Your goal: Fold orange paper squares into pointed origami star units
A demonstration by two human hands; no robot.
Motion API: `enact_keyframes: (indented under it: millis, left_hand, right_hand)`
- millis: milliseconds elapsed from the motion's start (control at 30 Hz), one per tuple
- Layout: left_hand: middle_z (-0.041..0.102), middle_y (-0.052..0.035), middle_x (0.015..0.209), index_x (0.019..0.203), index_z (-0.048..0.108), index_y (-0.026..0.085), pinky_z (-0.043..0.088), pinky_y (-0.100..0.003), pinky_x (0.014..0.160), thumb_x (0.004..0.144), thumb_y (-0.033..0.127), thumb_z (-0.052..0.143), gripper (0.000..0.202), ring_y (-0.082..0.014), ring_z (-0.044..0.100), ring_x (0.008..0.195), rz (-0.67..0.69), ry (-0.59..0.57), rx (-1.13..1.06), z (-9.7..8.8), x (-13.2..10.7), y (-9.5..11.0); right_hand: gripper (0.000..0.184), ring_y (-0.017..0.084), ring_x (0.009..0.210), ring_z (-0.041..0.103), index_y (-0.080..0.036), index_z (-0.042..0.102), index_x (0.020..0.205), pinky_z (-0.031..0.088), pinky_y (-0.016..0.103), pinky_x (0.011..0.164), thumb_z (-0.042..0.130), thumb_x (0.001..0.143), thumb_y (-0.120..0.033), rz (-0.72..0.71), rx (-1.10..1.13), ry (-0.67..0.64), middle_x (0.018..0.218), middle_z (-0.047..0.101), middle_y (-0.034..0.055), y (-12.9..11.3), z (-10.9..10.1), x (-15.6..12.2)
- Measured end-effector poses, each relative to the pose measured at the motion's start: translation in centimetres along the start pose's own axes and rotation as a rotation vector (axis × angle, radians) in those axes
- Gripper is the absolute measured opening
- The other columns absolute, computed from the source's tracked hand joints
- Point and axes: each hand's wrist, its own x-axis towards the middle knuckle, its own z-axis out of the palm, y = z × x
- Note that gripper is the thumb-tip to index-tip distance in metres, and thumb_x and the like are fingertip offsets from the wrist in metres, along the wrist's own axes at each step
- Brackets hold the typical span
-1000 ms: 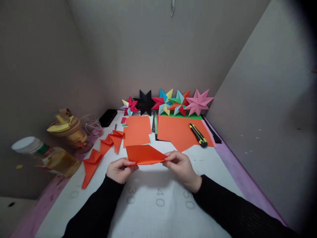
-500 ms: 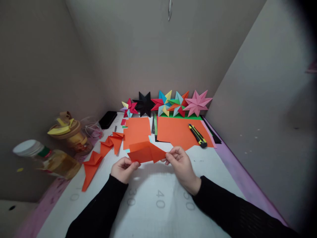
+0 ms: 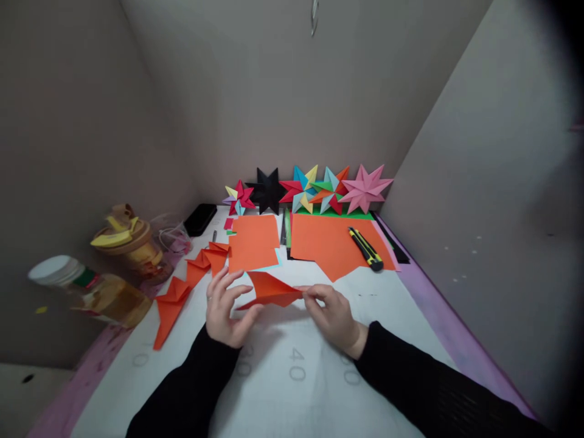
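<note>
A partly folded piece of orange paper (image 3: 274, 291) hangs above the white mat, tilted so that its inner fold shows. My right hand (image 3: 333, 316) pinches its pointed right end between thumb and fingers. My left hand (image 3: 230, 310) is beside the paper's left end, fingers spread and curved around it, the thumb near its lower edge; whether the thumb touches it I cannot tell. Several folded orange paper pieces (image 3: 173, 301) lie in a row to the left of my left hand.
Orange sheets (image 3: 253, 240) lie behind, with a yellow-black utility knife (image 3: 365, 248) on the right stack. Folded paper stars (image 3: 366, 188) lean on the back wall. A white-lidded jar (image 3: 109, 298), a lidded cup (image 3: 132, 243) and a black phone (image 3: 201, 219) are at left.
My left hand has let go of the paper's left end and opened its fingers. The paper has tipped, showing its inside, while my right hand keeps its pinch.
</note>
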Motion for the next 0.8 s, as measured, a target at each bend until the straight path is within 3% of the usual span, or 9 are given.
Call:
enact_keyframes:
  millis: [133,267,367,500,600,800]
  left_hand:
    - [0.063,-0.0118,0.113,0.074,0.063,0.020,0.033,-0.056,0.098,0.073,0.020,0.066,0.003,-0.0340,0.036,0.127,0.010,-0.136,-0.042,0.3,0.2,0.1]
    - [0.069,-0.0093,0.100,0.069,0.065,0.020,0.034,-0.055,0.097,0.074,0.019,0.065,0.005,-0.0311,0.047,0.118,-0.042,-0.229,-0.174,0.1,0.2,-0.3]
    - [0.072,-0.0053,0.079,0.065,0.065,0.021,0.041,-0.049,0.091,0.072,0.019,0.068,0.007,-0.0260,0.059,0.098,-0.108,-0.209,-0.292,0.1,0.3,-0.1]
    - [0.070,-0.0033,0.067,0.062,0.066,0.021,0.050,-0.039,0.076,0.067,0.019,0.072,0.008,-0.0210,0.062,0.075,-0.151,-0.130,-0.390,0.3,0.4,0.1]
    - [0.069,-0.0044,0.066,0.062,0.065,0.019,0.052,-0.034,0.067,0.066,0.017,0.073,0.009,-0.0189,0.062,0.069,-0.171,-0.112,-0.412,0.4,0.2,0.0]
    - [0.064,-0.0013,0.064,0.058,0.056,0.018,0.050,-0.028,0.062,0.066,0.017,0.073,0.019,-0.0152,0.060,0.065,-0.291,-0.070,-0.428,0.6,-0.5,0.1]
  right_hand:
    - [0.032,0.018,0.092,0.067,-0.027,0.047,0.108,0.056,0.033,0.076,0.050,0.083,-0.007,-0.141,0.022,-0.107,0.102,0.069,0.0036,-0.6,-0.1,0.0]
    - [0.037,0.017,0.090,0.067,-0.028,0.048,0.110,0.056,0.033,0.075,0.047,0.082,-0.004,-0.175,0.084,-0.166,0.101,0.070,0.0029,-0.7,-0.3,0.4]
    - [0.035,0.017,0.089,0.067,-0.028,0.048,0.109,0.056,0.033,0.075,0.046,0.082,-0.005,-0.173,0.091,-0.166,0.098,0.070,0.0027,-0.8,-0.4,0.5]
    - [0.035,0.018,0.090,0.066,-0.027,0.047,0.109,0.055,0.034,0.075,0.046,0.083,-0.004,-0.160,0.071,-0.153,0.097,0.069,0.0032,-0.9,-0.4,0.5]
    - [0.034,0.017,0.090,0.066,-0.027,0.048,0.108,0.055,0.032,0.076,0.046,0.083,-0.004,-0.156,0.074,-0.153,0.096,0.069,0.0033,-1.0,-0.4,0.5]
    - [0.031,0.017,0.086,0.067,-0.025,0.050,0.106,0.055,0.030,0.074,0.046,0.083,-0.004,-0.152,0.085,-0.135,0.093,0.069,0.0033,-1.3,-0.3,0.7]
